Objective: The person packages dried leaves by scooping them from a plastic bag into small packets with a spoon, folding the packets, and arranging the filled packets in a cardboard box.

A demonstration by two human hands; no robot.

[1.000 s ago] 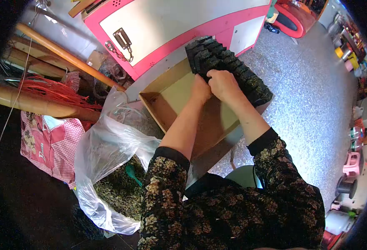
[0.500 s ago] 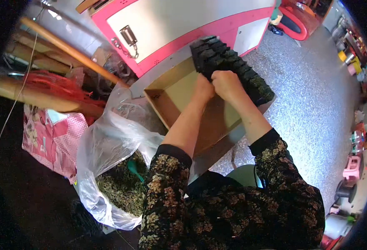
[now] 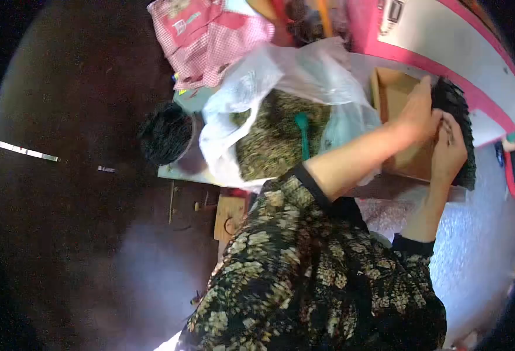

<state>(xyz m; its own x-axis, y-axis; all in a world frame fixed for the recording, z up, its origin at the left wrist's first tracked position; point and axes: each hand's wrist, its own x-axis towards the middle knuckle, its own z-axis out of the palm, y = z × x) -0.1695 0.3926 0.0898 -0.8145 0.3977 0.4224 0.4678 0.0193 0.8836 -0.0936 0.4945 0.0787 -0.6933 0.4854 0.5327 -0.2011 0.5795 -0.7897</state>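
My left hand (image 3: 416, 117) is over the cardboard box (image 3: 393, 88), its fingers smeared by motion and pointing towards a stack of small dark packets (image 3: 455, 99). Close beside it, my right hand (image 3: 449, 152) lies against the near part of the stack. Its fingers are loosely bent and apart, and I see nothing held in them. The packets stand in a tight row along the box's right side, partly covered by both hands. Left of the box, an open clear plastic bag (image 3: 228, 131) holds dried green-brown leaf bits (image 3: 275, 143), with a green spoon (image 3: 304, 134) lying on them.
A bundle of black strands (image 3: 166, 134) is left of the bag. Pink checked cloth (image 3: 210, 47) lies behind it. A pink and white cabinet (image 3: 444, 35) borders the box at the back. Dark floor (image 3: 82, 234) spreads to the left.
The head view has swung left, so the bag now sits mid-view and the black bundle shows fully. My hands, earlier closed together at the packets, have loosened and shifted slightly.
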